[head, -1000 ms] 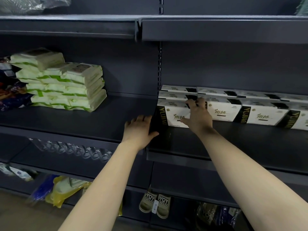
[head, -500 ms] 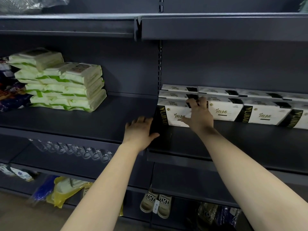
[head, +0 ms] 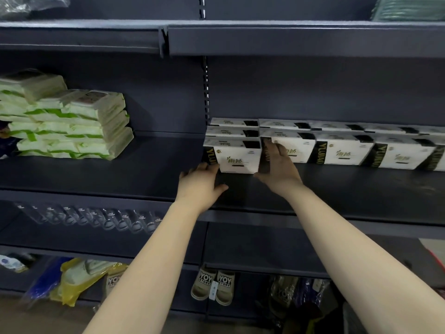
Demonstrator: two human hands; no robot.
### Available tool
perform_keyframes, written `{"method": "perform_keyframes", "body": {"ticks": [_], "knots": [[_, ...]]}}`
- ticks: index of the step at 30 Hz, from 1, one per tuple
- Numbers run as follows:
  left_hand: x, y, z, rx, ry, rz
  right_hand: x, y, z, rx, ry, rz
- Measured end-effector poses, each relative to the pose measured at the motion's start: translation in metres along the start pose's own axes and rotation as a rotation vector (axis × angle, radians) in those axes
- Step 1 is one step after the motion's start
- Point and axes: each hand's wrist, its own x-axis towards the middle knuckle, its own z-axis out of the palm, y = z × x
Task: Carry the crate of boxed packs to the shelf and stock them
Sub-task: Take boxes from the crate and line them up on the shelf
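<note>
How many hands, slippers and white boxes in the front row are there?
Hands: 2, the left hand and the right hand
Slippers: 2
Front-row white boxes: 5, the last one cut off at the picture's edge
Total: 9

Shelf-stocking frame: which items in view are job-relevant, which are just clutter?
Job:
row of white-and-black boxed packs
front-left pack, between left hand and right hand
dark grey metal shelf under them

Lying about:
stack of green-and-white soft packs
beige slippers
row of clear plastic items
yellow bag
</note>
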Motion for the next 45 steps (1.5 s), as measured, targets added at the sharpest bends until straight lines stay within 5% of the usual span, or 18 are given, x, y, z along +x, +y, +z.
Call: {"method": "perform_keyframes", "body": {"ticks": [31, 45], "knots": [[-0.129, 0.386, 0.044, -0.044, -0.028, 0.265, -0.271, 0.282, -0.239, -0.139, 0.064, 0.186], [-0.205, 0.415, 0.091, -0.048, -0.152, 0.265, -0.359, 0.317, -0.223, -0.094, -0.065, 0.235]]}}
